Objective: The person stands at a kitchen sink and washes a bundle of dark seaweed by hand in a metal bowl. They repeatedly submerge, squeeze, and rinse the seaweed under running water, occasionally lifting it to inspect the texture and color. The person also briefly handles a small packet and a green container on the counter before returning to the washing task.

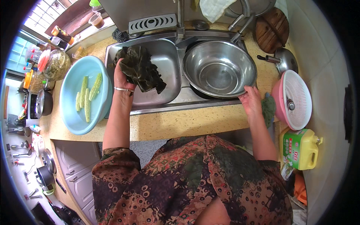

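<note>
A bunch of wet, dark green leafy sheets, perhaps seaweed, rests in my left hand over the left basin of the steel sink. With its fingers on the lower right rim, my right hand grips a large stainless steel bowl, which sits over the right basin. Left of the sink stands a light blue plastic basin holding several peeled, pale green gourds. The faucet rises behind the sink's middle.
At right are a pink basin with a white strainer, a green cloth, a metal ladle or pan, a round wooden lid and a yellow jug. Glass jars and a lidded pot stand at left.
</note>
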A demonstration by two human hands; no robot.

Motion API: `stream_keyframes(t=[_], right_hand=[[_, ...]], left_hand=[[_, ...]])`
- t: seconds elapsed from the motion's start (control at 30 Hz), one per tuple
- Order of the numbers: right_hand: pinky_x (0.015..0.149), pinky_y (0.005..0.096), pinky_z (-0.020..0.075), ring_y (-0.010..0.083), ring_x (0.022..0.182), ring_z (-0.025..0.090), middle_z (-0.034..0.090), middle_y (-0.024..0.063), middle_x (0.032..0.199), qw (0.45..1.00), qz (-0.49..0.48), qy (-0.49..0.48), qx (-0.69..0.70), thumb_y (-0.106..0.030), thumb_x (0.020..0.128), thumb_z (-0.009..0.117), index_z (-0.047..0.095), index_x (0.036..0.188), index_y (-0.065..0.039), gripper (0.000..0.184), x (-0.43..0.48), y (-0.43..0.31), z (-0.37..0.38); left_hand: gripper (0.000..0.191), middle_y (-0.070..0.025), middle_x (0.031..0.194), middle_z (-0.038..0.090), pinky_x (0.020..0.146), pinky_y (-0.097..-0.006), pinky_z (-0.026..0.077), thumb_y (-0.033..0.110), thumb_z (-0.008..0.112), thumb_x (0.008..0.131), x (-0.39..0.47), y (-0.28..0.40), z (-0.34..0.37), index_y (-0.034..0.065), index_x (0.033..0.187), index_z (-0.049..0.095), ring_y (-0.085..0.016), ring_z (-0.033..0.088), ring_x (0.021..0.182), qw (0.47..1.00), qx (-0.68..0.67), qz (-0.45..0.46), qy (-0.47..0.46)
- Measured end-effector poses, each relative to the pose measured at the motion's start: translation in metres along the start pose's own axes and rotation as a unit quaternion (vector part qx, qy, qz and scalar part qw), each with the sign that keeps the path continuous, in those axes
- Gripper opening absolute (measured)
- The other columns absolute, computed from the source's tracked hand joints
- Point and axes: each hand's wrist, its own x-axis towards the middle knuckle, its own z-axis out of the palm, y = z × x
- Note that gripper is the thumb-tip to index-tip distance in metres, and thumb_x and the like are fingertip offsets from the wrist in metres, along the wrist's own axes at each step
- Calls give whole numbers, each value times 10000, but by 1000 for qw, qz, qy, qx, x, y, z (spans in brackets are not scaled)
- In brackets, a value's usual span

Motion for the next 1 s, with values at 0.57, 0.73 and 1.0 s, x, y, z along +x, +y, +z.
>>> stream_keyframes(t=[0.57, 0.73, 1.0], right_hand=[[1144, 414, 336, 241, 1403, 403, 414, 135, 1527, 886, 16, -359, -293, -449, 1075, 392, 399, 1495, -30, 593, -34, 11, 164], [1120, 437, 328, 231, 1369, 432, 475, 110, 1477, 947, 157, -228, -162, -590, 1037, 365, 420, 1494, -111, 665, 20, 91, 245], [943, 597, 480, 303, 1214, 587, 623, 66, 1343, 873, 334, -284, 214, -596, 970, 489, 583, 1340, -196, 554, 41, 144, 265]], left_hand=[[360, -179, 1132, 697, 900, -472, 578, 257, 541, 950, 2, 11, 100, -13, 1167, 639, -337, 686, 1013, 994, -9, 1, -105], [391, -187, 1151, 693, 919, -479, 567, 278, 527, 957, 2, 18, 127, -17, 1191, 633, -350, 681, 1030, 983, -60, -9, -176], [384, -131, 1102, 708, 916, -433, 558, 328, 550, 944, -12, 2, 94, 15, 1139, 656, -298, 683, 996, 996, -52, 50, -58]])
